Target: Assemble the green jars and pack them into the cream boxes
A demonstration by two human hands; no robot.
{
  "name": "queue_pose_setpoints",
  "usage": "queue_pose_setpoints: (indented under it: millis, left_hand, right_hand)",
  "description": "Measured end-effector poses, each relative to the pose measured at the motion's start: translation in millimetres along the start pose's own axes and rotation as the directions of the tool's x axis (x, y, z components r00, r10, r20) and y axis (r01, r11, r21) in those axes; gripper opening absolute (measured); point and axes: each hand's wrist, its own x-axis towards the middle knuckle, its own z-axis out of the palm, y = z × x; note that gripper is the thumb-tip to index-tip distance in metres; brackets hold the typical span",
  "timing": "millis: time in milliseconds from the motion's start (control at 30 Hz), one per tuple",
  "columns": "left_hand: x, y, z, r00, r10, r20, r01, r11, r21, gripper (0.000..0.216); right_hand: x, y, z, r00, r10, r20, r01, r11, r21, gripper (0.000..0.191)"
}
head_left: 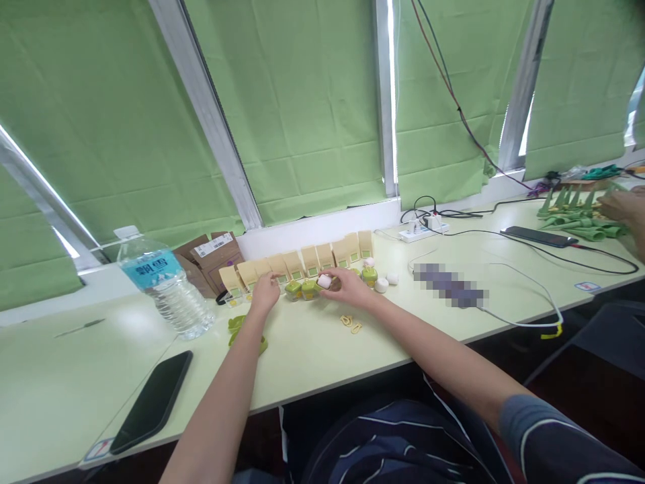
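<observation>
My right hand (347, 288) pinches a small white, rounded cylinder-shaped piece (324, 281) between thumb and fingers, just above a row of small green pieces (309, 290). My left hand (265, 292) is at the left end of that row. Its index finger is stretched out by the beige upright holders (293, 263), and nothing shows in its grasp. These holders stand in a long line behind the green pieces. Two loose white pieces (381, 286) lie right of my right hand. Small yellow ring-like pieces (346, 320) lie in front. Under my left forearm are larger green pieces (263, 345), partly hidden.
A large water bottle (168, 286) and a cardboard box (209, 262) stand at left. A black phone (152, 401) lies near the table's front edge. At right are a power strip (423, 230), cables, another phone (539, 236) and another person's hand (625, 204) by green cone-shaped items (569, 200).
</observation>
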Motion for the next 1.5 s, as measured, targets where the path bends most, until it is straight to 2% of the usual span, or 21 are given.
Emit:
queue_pose_setpoints:
  millis: [267,433,500,600,733,900,967,1033,1100,1267,1333,1400,1500]
  left_hand:
    - [-0.8,-18.3,14.4,0.992,-0.006,0.126,-0.013,0.989,0.145,0.031]
    - [-4.2,-12.7,7.9,0.989,-0.046,0.143,0.014,0.975,0.221,0.013]
    - [-5.6,-7.9,1.7,0.989,-0.045,0.138,0.012,0.972,0.235,0.013]
    - [-9.7,1.1,-9.8,0.997,-0.012,0.073,-0.008,0.963,0.27,0.018]
    - [-19.1,19.7,-23.4,0.983,0.124,-0.139,-0.074,0.945,0.319,0.021]
    - [-30.4,53.1,-25.2,0.915,0.149,-0.376,-0.136,0.989,0.061,0.018]
    - [-33.7,65.9,-21.4,0.896,0.153,-0.417,-0.197,0.978,-0.064,0.015]
    - [-36.5,76.6,-15.8,0.91,0.142,-0.39,-0.24,0.947,-0.214,0.016]
    - [-39.1,84.1,-8.2,0.936,0.089,-0.34,-0.224,0.898,-0.38,0.019]
    - [-48.8,88.7,18.9,0.994,0.007,-0.107,-0.085,0.656,-0.75,0.031]
    - [-55.0,87.1,30.3,0.999,0.022,-0.046,-0.05,0.596,-0.801,0.033]
    - [-61.9,85.6,39.9,0.999,0.05,-0.019,-0.045,0.593,-0.804,0.034]
    - [-70.7,85.1,48.6,0.986,0.165,0.01,-0.092,0.596,-0.798,0.032]
  right_hand:
    - [1.9,7.8,3.5,1.0,-0.023,-0.007,0.023,0.998,-0.066,0.053]
    - [3.6,15.3,6.7,1.0,-0.018,-0.002,0.018,0.999,-0.034,0.05]
    - [4.1,15.9,6.6,1.0,-0.023,-0.009,0.023,0.999,-0.038,0.048]
    - [4.6,14.3,5.3,0.998,-0.041,-0.045,0.038,0.998,-0.059,0.047]
    - [5.1,12.8,4.2,0.995,-0.051,-0.09,0.045,0.997,-0.063,0.047]
    - [4.5,12.7,4.0,0.993,-0.044,-0.11,0.037,0.998,-0.06,0.046]
    - [4.1,12.0,3.3,0.993,-0.037,-0.11,0.03,0.998,-0.063,0.048]
    - [3.9,11.3,2.4,0.993,-0.021,-0.114,0.014,0.998,-0.062,0.049]
    - [4.1,11.5,1.6,0.991,-0.003,-0.132,-0.004,0.999,-0.051,0.048]
    - [6.0,15.0,0.9,0.985,0.014,-0.172,-0.021,0.999,-0.038,0.046]
    - [6.6,15.7,0.9,0.985,0.016,-0.171,-0.024,0.999,-0.043,0.047]
    - [7.1,15.4,0.6,0.985,0.016,-0.17,-0.024,0.999,-0.045,0.048]
    - [7.8,13.5,-0.5,0.983,0.024,-0.179,-0.034,0.998,-0.052,0.049]
